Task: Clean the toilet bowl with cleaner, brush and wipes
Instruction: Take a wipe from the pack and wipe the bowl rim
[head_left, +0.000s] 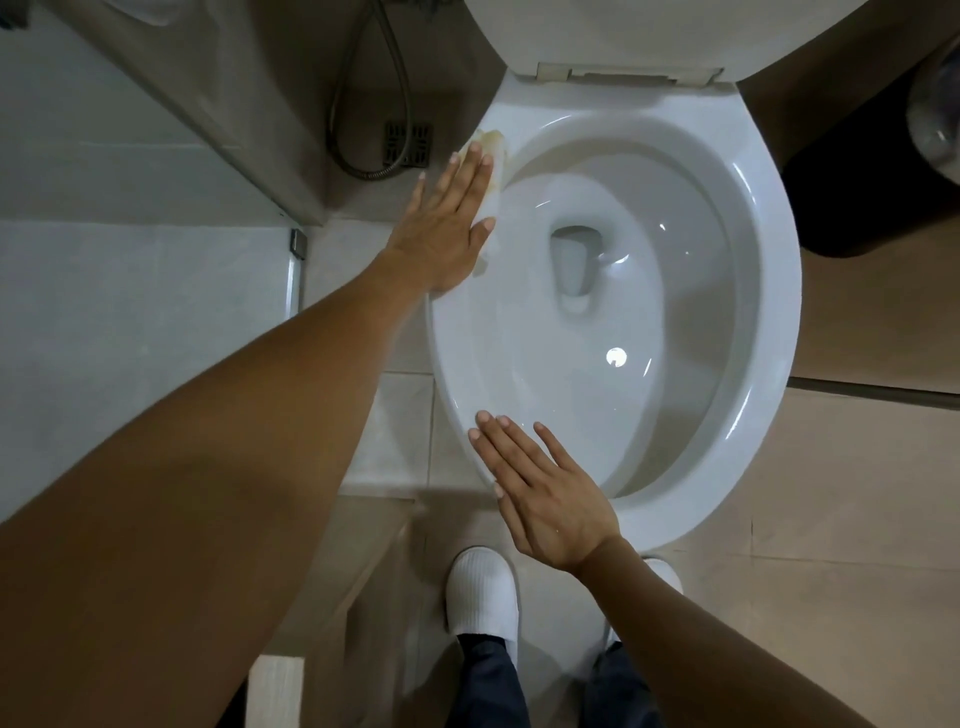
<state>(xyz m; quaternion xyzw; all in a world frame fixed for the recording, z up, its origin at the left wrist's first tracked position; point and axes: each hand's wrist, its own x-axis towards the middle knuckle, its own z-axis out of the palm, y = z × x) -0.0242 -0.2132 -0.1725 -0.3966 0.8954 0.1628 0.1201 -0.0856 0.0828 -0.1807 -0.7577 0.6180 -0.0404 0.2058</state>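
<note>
Evidently into the wiping stage: left hand (441, 223) flat, fingers straight and spread, pressing a white wipe (491, 156) onto the toilet bowl's (769, 270) rim at its far-left edge, near the hinge end. Yellowish staining on the wipe's far end and a faint yellow-brown streak just inside the rim beside it, so that patch looks not yet clean. Right hand (545, 493) also flat, fingers straight, holding nothing, resting on or hovering just over the near-left edge of the rim; contact cannot be told. Seat and lid (623, 31) raised at the far end. Inside the bowl: clear water pooled in the outlet at the bottom, glossy wet walls, no visible foam or coloured cleaner. No brush or cleaner bottle in view, which suggests, as a judgement, scrubbing already done. Likely left: the stained far-left patch, the remaining rim round the right edge, and disposal of the wipe. Dark bin (883, 171) beyond the bowl's right edge, contents unclear.
</note>
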